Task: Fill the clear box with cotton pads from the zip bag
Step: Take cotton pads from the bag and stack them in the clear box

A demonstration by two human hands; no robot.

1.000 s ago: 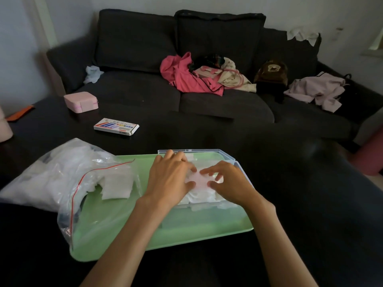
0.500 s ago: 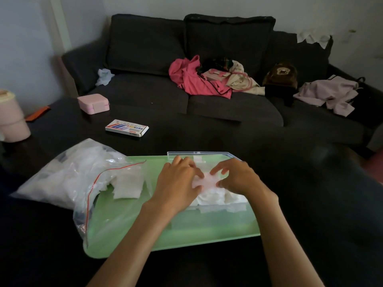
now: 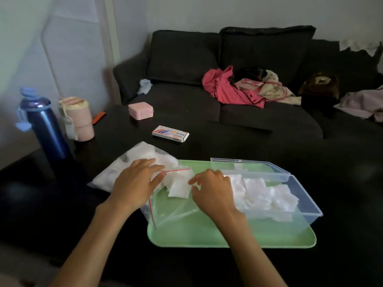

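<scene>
From the head camera, a green tray sits on a dark bench in front of a dark sofa. On the right half of the tray stands the clear box, its hinged lid folded back on the far side. White cotton pads lie inside it in a loose, uneven layer.

The zip bag lies at the tray's left end, its body on the bench and its open mouth, edged with a red zip line, spread over the tray. It is packed with more white pads, and a few pads show at the mouth between the two hands.

The left hand rests on top of the bag near the red line, fingers stretched fairly straight and spread; its grip is released and it grasps nothing. The right hand hovers just beside the pads at the bag's mouth, fingers loosely bent with the tips pointing left; whether they touch a pad I cannot tell, and nothing is seen held in its grip.

Farther back on the bench are a small printed carton, a pink case, a pink cup and a blue bottle at the left. Pink and pale clothes lie heaped on the sofa.
</scene>
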